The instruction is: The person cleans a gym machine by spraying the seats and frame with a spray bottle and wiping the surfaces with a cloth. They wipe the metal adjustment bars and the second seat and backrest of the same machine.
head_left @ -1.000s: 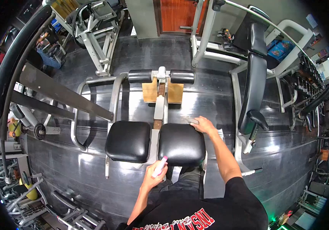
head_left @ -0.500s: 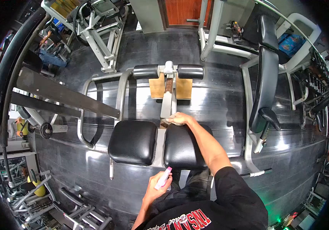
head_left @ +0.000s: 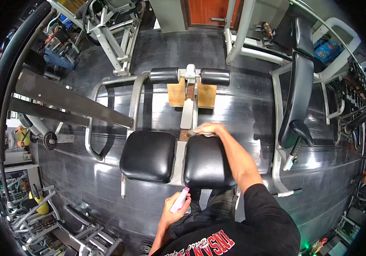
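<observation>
My left hand is wrapped round a small pink and white bottle, in front of the black seat pads. My right hand is at the far edge of the right seat pad, beside the machine's central beam. A pale cloth shows under its fingers, partly hidden and blurred. The left seat pad lies across the beam from it.
Two black rollers stand at the beam's far end. A padded bench is at the right, dark slanted bars at the left. A person is at the upper left.
My right hand has shifted slightly right, off the beam and toward the right pad, with the cloth. My left hand still holds the bottle, nearly unmoved. The view has shifted a little.
</observation>
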`<state>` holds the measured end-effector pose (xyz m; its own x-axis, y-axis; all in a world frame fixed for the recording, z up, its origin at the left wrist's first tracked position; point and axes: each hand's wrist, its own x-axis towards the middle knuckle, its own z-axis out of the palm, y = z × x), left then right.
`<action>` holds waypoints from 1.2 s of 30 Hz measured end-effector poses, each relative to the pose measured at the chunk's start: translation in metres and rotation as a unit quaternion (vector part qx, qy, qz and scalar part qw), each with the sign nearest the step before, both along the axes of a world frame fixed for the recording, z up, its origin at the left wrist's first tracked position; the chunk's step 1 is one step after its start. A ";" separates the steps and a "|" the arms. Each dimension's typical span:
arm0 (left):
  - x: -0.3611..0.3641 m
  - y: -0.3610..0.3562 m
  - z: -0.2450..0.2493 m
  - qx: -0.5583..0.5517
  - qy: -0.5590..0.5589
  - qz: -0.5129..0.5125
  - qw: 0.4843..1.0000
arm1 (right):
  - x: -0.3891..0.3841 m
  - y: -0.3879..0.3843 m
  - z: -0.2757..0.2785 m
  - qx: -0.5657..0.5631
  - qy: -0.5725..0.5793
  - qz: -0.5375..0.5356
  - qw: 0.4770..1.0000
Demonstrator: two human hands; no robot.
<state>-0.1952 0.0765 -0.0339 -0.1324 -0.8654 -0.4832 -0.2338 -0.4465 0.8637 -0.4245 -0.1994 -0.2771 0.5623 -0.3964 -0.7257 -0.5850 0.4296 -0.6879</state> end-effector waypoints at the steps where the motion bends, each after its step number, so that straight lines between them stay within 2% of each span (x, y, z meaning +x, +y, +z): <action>1: 0.000 0.000 0.001 0.007 0.004 0.004 1.000 | 0.020 -0.005 -0.017 -0.092 -0.021 0.043 0.995; 2: 0.000 -0.001 0.000 0.009 0.005 0.001 1.000 | 0.036 -0.004 -0.016 -0.093 -0.024 0.040 0.995; 4: 0.000 -0.003 -0.002 -0.025 -0.001 -0.026 0.999 | 0.043 -0.003 0.033 -0.098 0.052 0.080 0.991; 7: -0.004 -0.011 0.006 -0.013 0.003 -0.009 1.000 | 0.016 -0.003 0.023 -0.071 -0.001 0.045 0.996; 8: -0.006 -0.013 0.009 -0.014 0.004 -0.009 1.000 | 0.005 -0.004 -0.029 -0.024 0.052 0.034 0.998; 9: -0.007 -0.015 0.012 -0.011 0.008 -0.009 1.000 | -0.016 -0.003 0.003 0.019 0.098 0.062 0.993; 10: -0.007 -0.016 0.013 -0.007 0.011 -0.011 1.000 | -0.030 -0.002 0.016 0.023 0.213 0.111 0.970; 11: -0.007 -0.016 0.012 -0.005 0.012 -0.015 1.000 | -0.052 0.005 0.035 0.027 0.225 0.114 0.967; 12: -0.007 -0.015 0.009 -0.010 0.021 -0.006 1.000 | -0.071 0.014 0.035 0.091 0.228 0.063 0.967; 14: -0.006 -0.012 0.006 -0.014 0.033 -0.001 0.999 | -0.114 0.040 -0.001 0.110 0.175 -0.092 0.974; 15: -0.005 -0.011 0.004 0.004 0.040 0.002 0.999 | -0.129 0.052 -0.010 0.108 0.177 -0.096 0.973; 16: -0.005 -0.012 0.003 0.019 0.046 0.005 0.999 | -0.140 0.063 -0.016 0.124 0.149 -0.151 0.969; 17: -0.006 -0.014 0.003 0.015 0.046 0.001 0.999 | -0.144 0.070 -0.016 0.140 0.119 -0.207 0.961; 18: -0.007 -0.015 0.004 0.008 0.058 0.005 0.998 | -0.145 0.078 -0.006 0.138 0.117 -0.214 0.960; 20: -0.008 -0.019 0.006 0.002 0.072 0.000 0.997 | -0.151 0.095 0.018 0.191 0.026 -0.330 0.924; 22: -0.009 -0.022 0.007 -0.025 0.072 -0.009 0.997 | -0.144 0.110 0.011 0.080 0.065 -0.369 0.924; 24: -0.012 -0.025 0.009 -0.037 0.082 -0.010 0.996 | -0.149 0.131 -0.012 0.026 -0.010 -0.433 0.901; 27: -0.014 -0.032 0.021 -0.056 0.095 -0.020 0.994 | -0.142 0.162 0.014 0.000 -0.011 -0.542 0.840; 30: -0.010 -0.036 0.026 -0.068 0.107 -0.043 0.991 | -0.141 0.194 0.036 -0.027 -0.011 -0.551 0.834; 32: -0.009 -0.037 0.028 -0.074 0.107 -0.049 0.990 | -0.130 0.215 0.060 -0.097 0.048 -0.555 0.825; 34: -0.010 -0.038 0.036 -0.081 0.115 -0.046 0.989 | -0.120 0.236 0.081 -0.124 0.058 -0.562 0.816; 36: -0.010 -0.041 0.043 -0.126 0.097 -0.048 0.986 | -0.111 0.253 0.099 -0.114 0.055 -0.571 0.811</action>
<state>-0.2048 0.0352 0.0094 -0.2887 -0.9337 -0.2118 -0.0845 -0.1955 0.9771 -0.5351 0.0533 -0.1778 -0.3298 -0.7443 -0.5807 0.0406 0.6033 -0.7965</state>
